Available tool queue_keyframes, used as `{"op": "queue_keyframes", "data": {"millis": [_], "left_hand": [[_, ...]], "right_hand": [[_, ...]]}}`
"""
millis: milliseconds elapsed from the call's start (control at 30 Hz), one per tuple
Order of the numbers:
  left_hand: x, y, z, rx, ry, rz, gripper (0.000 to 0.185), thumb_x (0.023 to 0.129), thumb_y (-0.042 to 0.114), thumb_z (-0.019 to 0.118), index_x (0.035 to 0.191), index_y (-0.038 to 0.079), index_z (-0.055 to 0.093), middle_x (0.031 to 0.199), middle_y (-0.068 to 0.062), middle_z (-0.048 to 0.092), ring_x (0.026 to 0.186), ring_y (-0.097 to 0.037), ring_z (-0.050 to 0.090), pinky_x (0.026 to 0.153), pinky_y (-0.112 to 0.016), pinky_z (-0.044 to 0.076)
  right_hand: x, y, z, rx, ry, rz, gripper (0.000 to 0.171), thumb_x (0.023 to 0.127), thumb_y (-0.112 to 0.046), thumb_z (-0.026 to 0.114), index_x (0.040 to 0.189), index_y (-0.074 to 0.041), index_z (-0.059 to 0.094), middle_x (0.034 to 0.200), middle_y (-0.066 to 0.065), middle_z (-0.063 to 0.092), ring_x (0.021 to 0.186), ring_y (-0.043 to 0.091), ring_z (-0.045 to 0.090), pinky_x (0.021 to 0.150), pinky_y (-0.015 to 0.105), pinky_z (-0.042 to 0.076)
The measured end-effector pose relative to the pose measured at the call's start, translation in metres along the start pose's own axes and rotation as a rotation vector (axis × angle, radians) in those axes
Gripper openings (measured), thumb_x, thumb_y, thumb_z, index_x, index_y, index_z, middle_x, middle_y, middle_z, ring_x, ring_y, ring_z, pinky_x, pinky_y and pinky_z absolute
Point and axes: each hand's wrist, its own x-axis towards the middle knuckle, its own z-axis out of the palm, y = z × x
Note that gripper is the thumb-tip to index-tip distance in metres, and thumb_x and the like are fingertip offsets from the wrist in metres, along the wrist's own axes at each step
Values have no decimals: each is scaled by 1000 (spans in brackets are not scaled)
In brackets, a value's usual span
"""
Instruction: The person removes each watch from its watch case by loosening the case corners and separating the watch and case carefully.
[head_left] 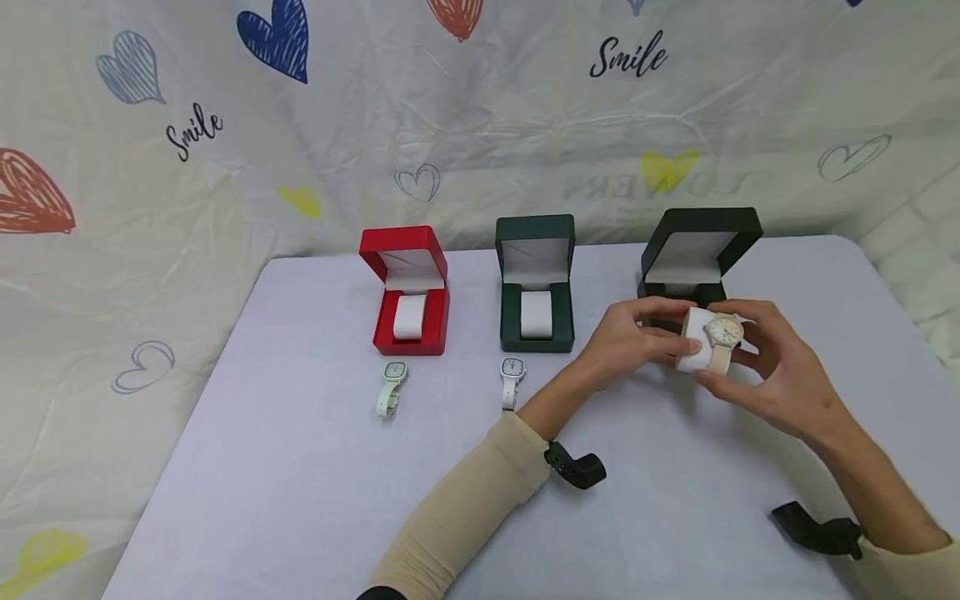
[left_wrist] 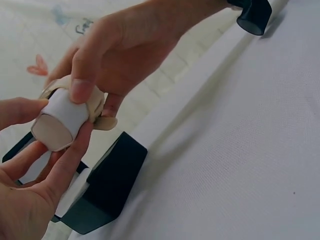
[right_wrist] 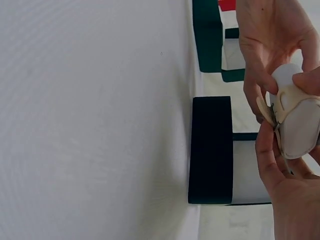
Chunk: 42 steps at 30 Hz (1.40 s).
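Left hand: the left hand (head_left: 626,337) pinches one end of the white watch pillow (head_left: 693,350), fingers curled round its side, held above the surface (head_left: 315,500) just in front of the black watch box (head_left: 701,250).
Right hand: the right hand (head_left: 772,367) pinches the beige watch (head_left: 723,333) against the pillow, thumb and fingertips on the strap where it wraps the roll.
Watch and pillow: the watch sits round the pillow with its dial facing up; in the left wrist view the strap end (left_wrist: 102,122) sticks out loose beneath the roll.
Handling: the pillow looks soft and light, likely to squash if squeezed hard; the watch seems light too, with a glass face best left untouched. My judgement is that the safest hold is on the pillow's ends and on the strap, not on the dial.
Black box: open, lid upright, its cushion slot bare.
Other boxes: a red watch box (head_left: 408,292) and a green watch box (head_left: 535,287) stand open to the left, each with its pillow inside.
Other watches: a pale green watch (head_left: 391,387) and a white watch (head_left: 512,382) lie before those boxes.
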Motion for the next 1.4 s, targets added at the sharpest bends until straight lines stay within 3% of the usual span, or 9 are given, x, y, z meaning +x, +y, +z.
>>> {"op": "queue_keyframes", "data": {"millis": [333, 600, 767, 867, 1067, 1300, 1400], "left_hand": [[0, 1, -2, -16, 27, -13, 45, 87, -2, 79, 131, 6, 72, 104, 6, 72, 81, -5, 73, 69, -28, 64], [0, 0, -4, -22, 27, -30, 46, 86, -2, 79, 131, 7, 72, 104, 2, 76, 77, -7, 73, 69, -29, 64], [0, 0, -4, -9, 17, -26, 46, 87, -1, 79, 132, 8, 71, 104, 8, 73, 80, -4, 73, 69, -26, 63], [-1, 0, -4, -9, 4, -11, 46, 88, -1, 78, 133, 7, 71, 105, 9, 71, 82, -4, 72, 69, -25, 62], [-2, 1, -7, -12, -32, 3, 46, 87, -1, 78, 132, 5, 70, 106, 9, 69, 82, -5, 72, 72, -26, 63], [-2, 2, -9, 38, -44, -17, 46, 87, 1, 78, 132, 7, 70, 106, 10, 68, 83, -4, 68, 74, -28, 65], [-2, 2, -10, 52, -47, -22, 46, 88, 2, 78, 133, 7, 69, 107, 10, 67, 83, -4, 67, 75, -28, 65]], "right_hand": [[0, 0, 2, -63, 9, -37, 102, 62, 29, 78, 154, -3, 48, 141, -6, 51, 119, 3, 52, 95, 0, 46], [-1, -1, -1, -48, -46, -49, 106, 62, 32, 73, 158, -2, 42, 141, -5, 47, 122, 1, 52, 97, 1, 46], [-2, -1, -3, -48, -63, -62, 105, 62, 33, 74, 157, 2, 41, 140, -4, 47, 123, 1, 53, 97, 2, 47], [-1, 1, -4, 5, -63, -69, 101, 61, 35, 74, 153, 6, 44, 139, 0, 47, 122, 3, 56, 96, 3, 48], [1, 6, -5, 273, -60, -54, 91, 61, 37, 74, 144, 12, 50, 138, 9, 50, 114, 10, 62, 93, 9, 54], [1, 2, -3, 186, -57, 39, 90, 61, 32, 80, 143, 8, 50, 138, 5, 48, 114, 8, 63, 93, 9, 55], [1, 1, -2, 207, -58, 43, 91, 61, 33, 79, 144, 8, 49, 138, 6, 48, 115, 9, 63, 93, 9, 55]]}}
